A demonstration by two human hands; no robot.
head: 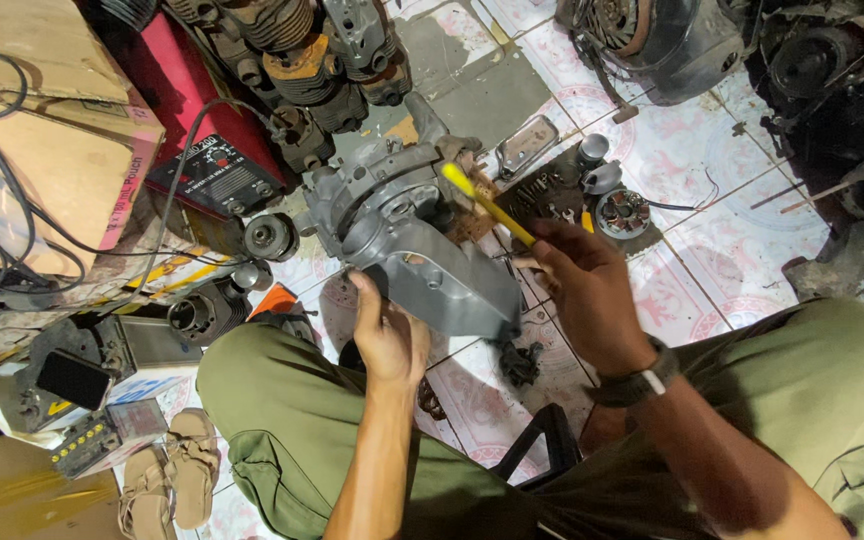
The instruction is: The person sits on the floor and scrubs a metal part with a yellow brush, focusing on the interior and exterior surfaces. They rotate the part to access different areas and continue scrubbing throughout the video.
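Grey casing: cast-metal engine case (pixel 407 240), gripped underneath by left hand (pixel 389 335).
Tool: yellow-handled screwdriver (pixel 487 203), grasped by right hand (pixel 582 285).
Package: brown cardboard box (pixel 52 130), ten o'clock.

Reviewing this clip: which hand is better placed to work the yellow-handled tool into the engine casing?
Probably the right hand: it holds the yellow-handled tool, tip toward the grey engine casing. The left hand grips the casing's lower edge.

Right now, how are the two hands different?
The left hand grips the edge of the grey engine casing, while the right hand holds a yellow-handled tool. The right arm wears a dark wristband; the left arm is bare. Both hands are bare, with fingers closed on something.
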